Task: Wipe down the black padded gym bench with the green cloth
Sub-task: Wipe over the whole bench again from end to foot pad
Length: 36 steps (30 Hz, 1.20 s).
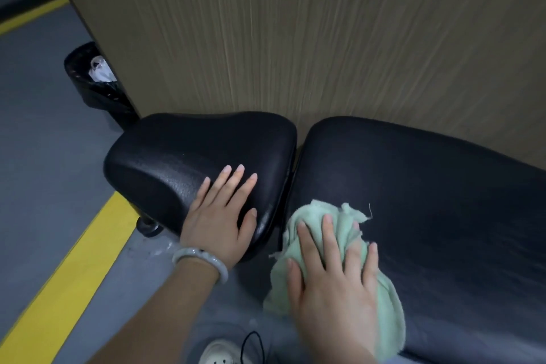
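At bench [428, 186] near edge, cloth [339, 245] overhanging

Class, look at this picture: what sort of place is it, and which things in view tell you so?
Probably a gym or training room. A black padded bench with a separate seat pad stands on a grey floor marked with a yellow line.

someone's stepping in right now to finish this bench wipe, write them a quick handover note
Left hand: flat, fingers straight, resting on the seat pad, bracing it.
Right hand: flat on the cloth, pressing it onto the back pad at its near edge, next to the gap between the pads.
Done: cannot tell how much is wiped; no clear streaks show.
Left: work the cloth along the back pad, then do the seat pad.
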Motion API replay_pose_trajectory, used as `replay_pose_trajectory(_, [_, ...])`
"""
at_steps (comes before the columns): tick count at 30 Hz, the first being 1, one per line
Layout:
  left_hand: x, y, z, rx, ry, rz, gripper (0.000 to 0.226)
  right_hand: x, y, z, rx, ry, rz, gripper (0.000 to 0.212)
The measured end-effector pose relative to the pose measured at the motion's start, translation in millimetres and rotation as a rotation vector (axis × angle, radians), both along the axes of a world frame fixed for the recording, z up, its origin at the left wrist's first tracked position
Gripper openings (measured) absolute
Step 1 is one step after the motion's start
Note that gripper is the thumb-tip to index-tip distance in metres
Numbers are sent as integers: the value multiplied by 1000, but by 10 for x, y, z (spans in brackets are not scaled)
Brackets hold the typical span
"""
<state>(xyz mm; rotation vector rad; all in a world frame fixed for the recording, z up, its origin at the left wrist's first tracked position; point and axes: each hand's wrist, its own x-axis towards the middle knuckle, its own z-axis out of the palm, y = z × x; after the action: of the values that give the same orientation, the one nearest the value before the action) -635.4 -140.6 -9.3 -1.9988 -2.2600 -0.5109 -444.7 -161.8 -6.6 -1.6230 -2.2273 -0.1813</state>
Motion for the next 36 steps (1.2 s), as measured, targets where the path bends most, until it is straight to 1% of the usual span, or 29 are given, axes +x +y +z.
replay_pose_trajectory(3, [34, 3, -3, -25, 15, 35, 56, -208, 116, 67, -91, -2, 1, 53])
replay_pose_trajectory(6, [132, -34, 0, -61, -5, 109, 61, -243, 164, 72, -144, -7, 22, 52])
replay_pose_trajectory(9, [254, -46, -3, -78, -52, 182, 68, -72, 90, 58, -127, -16, 74, 53])
replay_pose_trajectory(13, [336, -21, -12, -43, -75, 261, 66, 42, 41, 54, -98, -28, 76, 53])
replay_pose_trajectory(16, [344, -4, -36, -15, -76, 272, 62, -96, 125, 39, -106, -14, 21, 53])
replay_pose_trajectory(19, [332, 1, -59, 7, -62, 274, 59, -239, 230, 24, -133, -3, 17, 53])
replay_pose_trajectory(22, [311, -8, -73, -20, -48, 266, 59, -283, 268, 38, -154, -2, 20, 52])
replay_pose_trajectory(24, [309, -13, -48, -48, -51, 262, 61, -219, 217, 70, -167, -6, 41, 52])
replay_pose_trajectory(27, [323, -27, -7, -96, -68, 254, 67, 66, 82, 83, -181, -75, 99, 53])
replay_pose_trajectory(31, [329, -35, 10, -96, -78, 250, 70, 367, 8, 74, -158, -124, 123, 54])
replay_pose_trajectory(36, [335, -13, -47, -32, -56, 265, 61, -4, 118, 54, -156, -57, 25, 54])
